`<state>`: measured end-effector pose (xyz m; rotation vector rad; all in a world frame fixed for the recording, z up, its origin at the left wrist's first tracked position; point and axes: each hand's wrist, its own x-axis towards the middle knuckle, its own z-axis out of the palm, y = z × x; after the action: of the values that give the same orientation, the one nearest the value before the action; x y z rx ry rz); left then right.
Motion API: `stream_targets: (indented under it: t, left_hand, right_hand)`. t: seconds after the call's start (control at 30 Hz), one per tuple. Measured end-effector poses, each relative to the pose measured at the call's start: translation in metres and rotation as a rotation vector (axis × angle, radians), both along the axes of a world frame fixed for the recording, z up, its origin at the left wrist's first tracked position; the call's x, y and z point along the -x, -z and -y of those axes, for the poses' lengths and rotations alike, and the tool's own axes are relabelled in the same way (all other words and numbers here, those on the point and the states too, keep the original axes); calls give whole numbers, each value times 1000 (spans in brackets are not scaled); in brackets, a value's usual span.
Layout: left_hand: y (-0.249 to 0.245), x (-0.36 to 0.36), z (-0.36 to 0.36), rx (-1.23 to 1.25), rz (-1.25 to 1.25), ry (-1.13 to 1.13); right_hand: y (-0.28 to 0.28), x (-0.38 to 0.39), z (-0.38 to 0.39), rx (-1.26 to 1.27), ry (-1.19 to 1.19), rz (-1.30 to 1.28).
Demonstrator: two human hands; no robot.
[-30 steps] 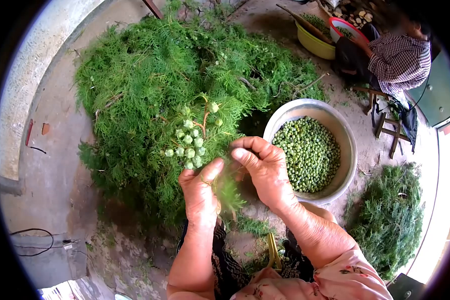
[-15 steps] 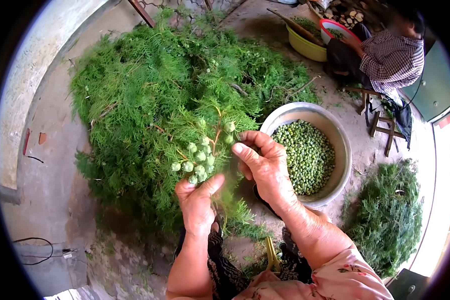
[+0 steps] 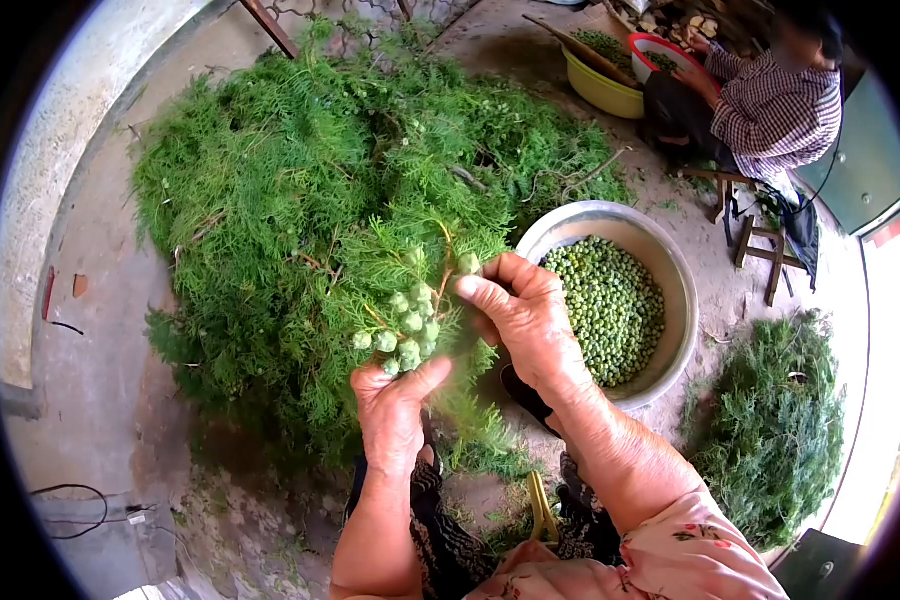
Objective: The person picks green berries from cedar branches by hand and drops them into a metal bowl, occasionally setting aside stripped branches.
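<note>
My left hand (image 3: 392,410) grips a leafy conifer sprig from below, between thumb and fingers. A cluster of pale green cones (image 3: 411,322) sits on the sprig just above my left thumb. My right hand (image 3: 530,318) is closed in a pinch at the sprig's right side, thumb tip against a green cone (image 3: 468,264) by the reddish stem (image 3: 445,272). What lies inside the curled right fingers is hidden. Close to the right of that hand stands a metal basin (image 3: 682,330) holding many loose green cones (image 3: 610,310).
A large heap of green branches (image 3: 270,190) lies ahead and left. A smaller heap (image 3: 775,430) is at the right. At the back right, a seated person (image 3: 775,115) is beside a yellow basin (image 3: 600,92) and a red-rimmed bowl (image 3: 665,45). A wooden stool (image 3: 770,255) stands behind them.
My right thumb and fingers have moved slightly up and closer to the stem. One of the two cones seen there before no longer shows. My left hand keeps its grip on the sprig.
</note>
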<state>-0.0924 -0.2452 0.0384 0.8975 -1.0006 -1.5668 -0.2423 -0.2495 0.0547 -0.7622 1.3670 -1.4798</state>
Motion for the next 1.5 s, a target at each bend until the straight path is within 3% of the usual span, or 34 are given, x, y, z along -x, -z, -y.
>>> stream_targets:
  t: [0.17,0.27,0.4,0.43,0.5,0.6,0.73,0.87,0.97,1.0,1.1,1.13,1.27,1.3,1.5]
  left_hand:
    - [0,0,-1,18,26,6]
    - [-1,0,0,-26,6,-4]
    - [-1,0,-2,-72,-22,-34]
    - [-1,-1,-3,-73,-28,-47]
    - [-1,-3,-3,-86,-2,-63]
    - [2,-4,-3,-119,11,-118]
    - [10,-8,-3,-141,31,-135]
    - [8,-2,-6,-168,-1,-175]
    - [3,0,-6,-152,33,-101]
    - [0,0,-5,-146,51,-67]
    - [-4,2,-4,-107,23,-5]
    - [-4,4,-4,-102,18,0]
    - [-1,6,-7,-82,22,0]
    - [-1,6,-8,-74,27,-5]
    - [-4,-1,-7,-148,79,-79]
  right_hand:
    - [12,5,-1,-4,-104,-168]
    - [1,3,-3,-68,-65,18]
    - [-1,9,-1,-71,141,467]
    - [5,17,1,53,121,502]
    - [1,17,2,110,169,704]
    - [-8,19,1,126,217,788]
    - [-5,33,-4,239,192,646]
    - [-20,20,-10,113,68,-94]
    - [0,12,1,386,134,-711]
    - [3,11,2,399,136,-713]
    - [2,10,-2,241,122,-325]
    - [-5,8,-4,152,101,-12]
    - [-3,11,-5,29,164,584]
    - [0,19,-5,106,181,683]
    - [18,66,-2,95,445,587]
